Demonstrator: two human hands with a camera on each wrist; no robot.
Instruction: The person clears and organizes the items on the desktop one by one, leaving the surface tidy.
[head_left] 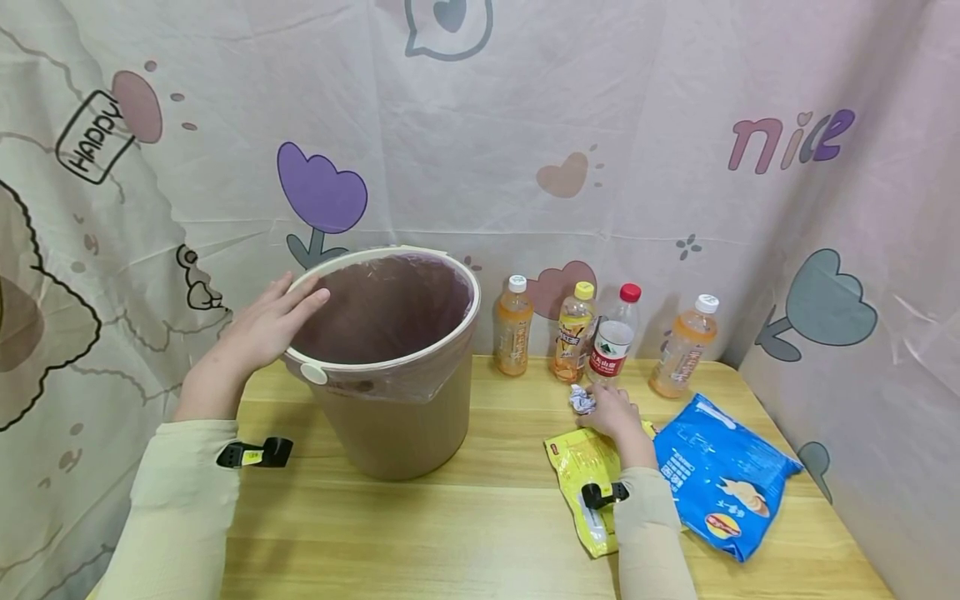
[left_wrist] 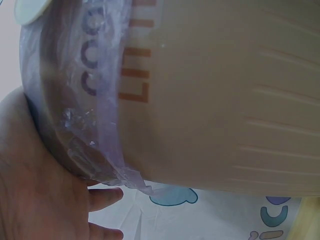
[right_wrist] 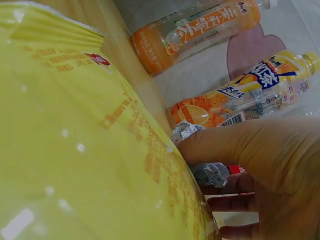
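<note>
In the head view my left hand [head_left: 262,321] rests on the left rim of a tall brown bin [head_left: 397,417] lined with a clear plastic bag [left_wrist: 112,90]. Its fingers look fairly straight; the left wrist view shows two fingertips past the bin's outer side. My right hand [head_left: 615,412] pinches a crumpled paper ball [head_left: 581,400] between thumb and fingers, low over the table. Just under that hand lies a yellow snack bag [head_left: 581,467], which fills much of the right wrist view. Behind the ball stands a yellow-capped bottle [right_wrist: 245,90].
A white-capped orange bottle [head_left: 513,329], a red-capped bottle [head_left: 615,337] and another white-capped bottle [head_left: 682,346] stand along the back of the wooden table [head_left: 420,533]. A blue snack bag [head_left: 727,475] lies at the right. A patterned curtain [head_left: 465,150] hangs behind.
</note>
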